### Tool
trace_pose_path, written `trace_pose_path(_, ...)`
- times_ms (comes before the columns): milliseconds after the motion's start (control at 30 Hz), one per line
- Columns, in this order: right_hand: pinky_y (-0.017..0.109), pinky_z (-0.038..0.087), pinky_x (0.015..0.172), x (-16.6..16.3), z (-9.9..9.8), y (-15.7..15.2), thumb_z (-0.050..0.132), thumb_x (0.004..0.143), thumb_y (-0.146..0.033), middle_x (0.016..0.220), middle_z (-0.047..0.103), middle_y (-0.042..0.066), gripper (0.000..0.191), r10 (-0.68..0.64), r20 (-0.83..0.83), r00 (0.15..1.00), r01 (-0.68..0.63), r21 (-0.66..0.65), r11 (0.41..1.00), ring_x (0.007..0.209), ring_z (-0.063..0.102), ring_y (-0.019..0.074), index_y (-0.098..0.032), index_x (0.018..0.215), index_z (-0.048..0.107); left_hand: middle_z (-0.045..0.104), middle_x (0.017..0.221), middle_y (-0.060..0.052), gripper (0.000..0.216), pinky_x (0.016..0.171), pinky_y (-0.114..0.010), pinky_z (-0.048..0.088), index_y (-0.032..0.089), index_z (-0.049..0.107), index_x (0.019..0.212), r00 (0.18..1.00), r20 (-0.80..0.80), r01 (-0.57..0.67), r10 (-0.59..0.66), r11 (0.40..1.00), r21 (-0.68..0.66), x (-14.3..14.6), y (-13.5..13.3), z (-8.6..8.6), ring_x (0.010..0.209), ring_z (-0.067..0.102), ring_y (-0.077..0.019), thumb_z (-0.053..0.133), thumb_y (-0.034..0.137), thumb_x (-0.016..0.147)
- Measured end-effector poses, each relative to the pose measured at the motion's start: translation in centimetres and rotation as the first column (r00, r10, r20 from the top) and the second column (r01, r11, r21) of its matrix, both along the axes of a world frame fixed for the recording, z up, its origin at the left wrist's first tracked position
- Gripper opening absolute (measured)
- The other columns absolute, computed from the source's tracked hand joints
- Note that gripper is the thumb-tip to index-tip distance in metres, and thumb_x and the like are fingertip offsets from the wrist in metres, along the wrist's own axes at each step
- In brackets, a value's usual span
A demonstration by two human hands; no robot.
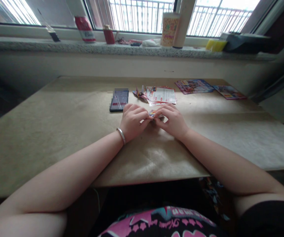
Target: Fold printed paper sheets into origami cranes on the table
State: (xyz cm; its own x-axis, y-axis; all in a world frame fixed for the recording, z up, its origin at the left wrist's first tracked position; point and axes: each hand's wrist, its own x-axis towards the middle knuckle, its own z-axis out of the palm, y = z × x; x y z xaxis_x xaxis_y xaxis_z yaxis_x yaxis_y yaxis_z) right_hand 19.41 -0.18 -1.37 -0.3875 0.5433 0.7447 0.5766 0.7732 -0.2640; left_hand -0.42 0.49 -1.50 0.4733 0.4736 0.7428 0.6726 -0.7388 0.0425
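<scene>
My left hand (132, 121), with a silver bangle at the wrist, and my right hand (172, 121) meet at the middle of the tan table (58, 131). Both pinch a small piece of colourful printed paper (155, 113) between their fingertips, just above the tabletop. The fingers of both hands are curled and pressed onto it. Most of the paper is hidden by the fingers.
A dark phone (119, 100) lies just beyond my left hand. Printed leaflets (160, 94) and folded scraps lie behind the hands, with two more leaflets (194, 86) at the far right. The windowsill (122, 47) holds a red can, cups and small items.
</scene>
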Motion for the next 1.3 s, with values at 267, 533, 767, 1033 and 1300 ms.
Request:
trace_pose_path(267,0.036,0.048,0.085,0.4,0.1,0.1,0.061,0.078,-0.017,0.084,0.067,0.002,0.007,-0.081,0.067,0.994,0.081,0.012,0.997,0.090,0.057,0.0205,-0.024,0.076,0.063,0.069,0.075,0.001,0.028,0.083,-0.036,0.035,0.022,0.064,0.065,1.000,0.015,0.012,-0.012,1.000,0.002,-0.1,0.2,-0.4,0.076,0.053,-0.0162,0.058,0.036,0.089)
trace_pose_path(533,0.035,0.047,0.082,0.8,0.0,0.4,0.061,0.076,-0.016,0.085,0.065,0.003,0.007,-0.111,0.126,0.986,0.113,-0.010,0.994,0.088,0.057,0.0206,-0.023,0.075,0.063,0.069,0.075,0.001,0.027,0.082,-0.037,0.036,0.023,0.065,0.066,1.000,-0.012,0.001,-0.001,1.000,-0.010,-0.2,0.2,-0.2,0.077,0.053,-0.0168,0.058,0.036,0.088)
trace_pose_path(767,0.034,0.046,0.080,1.1,-0.1,0.5,0.060,0.077,-0.019,0.081,0.064,0.003,0.006,-0.132,0.146,0.980,0.136,-0.023,0.990,0.085,0.057,0.0199,-0.023,0.074,0.063,0.069,0.077,0.001,0.028,0.083,-0.036,0.036,0.023,0.066,0.066,1.000,-0.003,0.007,-0.007,1.000,0.002,-0.2,0.3,-0.3,0.076,0.053,-0.0163,0.058,0.038,0.088)
trace_pose_path(1033,0.033,0.048,0.079,1.4,-0.2,0.6,0.059,0.079,-0.020,0.083,0.065,0.003,0.007,-0.102,0.120,0.988,0.109,-0.054,0.993,0.083,0.059,0.0187,-0.023,0.076,0.064,0.070,0.081,0.001,0.027,0.083,-0.037,0.036,0.024,0.067,0.068,1.000,-0.009,0.016,-0.016,1.000,-0.008,-0.4,0.4,-0.3,0.077,0.053,-0.0159,0.058,0.039,0.089)
trace_pose_path(1300,0.030,0.050,0.062,2.6,-1.0,1.8,0.058,0.082,-0.026,0.082,0.066,0.003,0.011,-0.219,-0.137,0.966,0.157,-0.359,0.920,0.067,0.059,0.0145,-0.021,0.087,0.065,0.070,0.082,0.001,0.022,0.085,-0.037,0.037,0.025,0.069,0.071,0.999,-0.036,0.039,-0.041,0.998,-0.044,-0.5,0.4,-0.2,0.081,0.053,-0.0173,0.059,0.035,0.088)
